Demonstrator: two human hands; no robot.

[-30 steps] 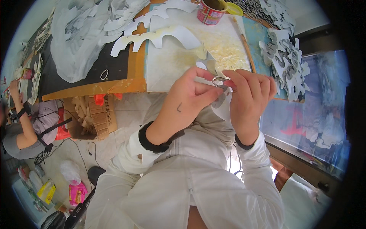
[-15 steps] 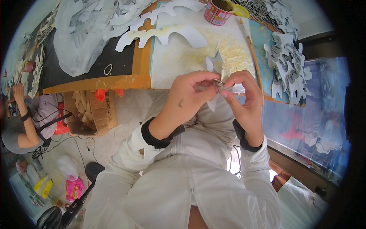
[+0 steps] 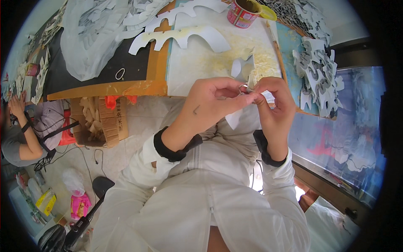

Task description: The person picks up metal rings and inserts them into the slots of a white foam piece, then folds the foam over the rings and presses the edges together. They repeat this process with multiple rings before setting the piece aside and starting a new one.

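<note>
table (image 3: 71, 91): frame top | bag (image 3: 86, 59): on table, upper left | loop (image 3: 120, 74): right of bag's lower end | tub (image 3: 242, 17): top, right of centre; lid (image 3: 269, 14) at its right | pile (image 3: 315, 71): table's right end | box (image 3: 119, 124): below table, left | ring (image 3: 242, 87): between fingers (image 3: 237, 103)

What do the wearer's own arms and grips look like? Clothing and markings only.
Left grip: ungloved, small dark angular mark on its back. Right grip: ungloved, no mark visible. Thick black bands circle both wrists; long, loose whitish sleeves cover the arms.

Shiny silver ring (image 3: 244, 87), pinched between 2 hands (image 3: 212, 100), white pointed piece (image 3: 233, 120) hanging tip-down below.
</note>
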